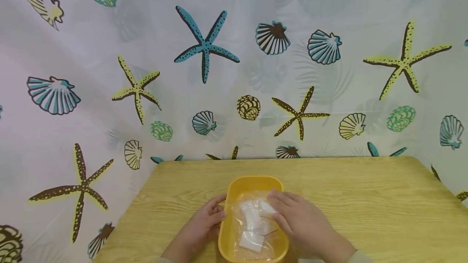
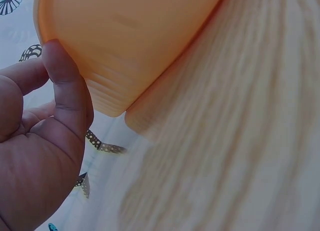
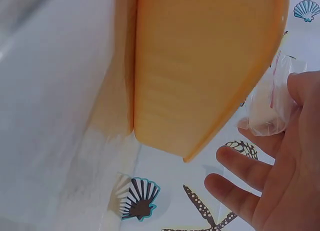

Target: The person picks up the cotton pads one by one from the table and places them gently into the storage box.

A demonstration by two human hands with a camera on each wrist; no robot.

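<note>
A yellow plastic tub [image 1: 237,184] with rounded corners rests on the table. Inside it lie several clear zip bags [image 1: 251,240] with white contents. At the tub's left side, my left hand [image 1: 202,220] grips the rim, thumb against the outer wall in the left wrist view. My right hand [image 1: 305,220] is above the tub's right edge. Between its thumb and index finger it pinches a small clear zip bag [image 3: 270,103] with a red seal line and something white in it. The other fingers of that hand are spread, as the right wrist view shows.
The wood-grain table [image 1: 365,198] extends to both sides of the tub. A white curtain [image 1: 234,68] printed with starfish and shells hangs behind it and along the sides. Close to the right wrist camera is a blurred, pale, translucent thing [image 3: 50,91].
</note>
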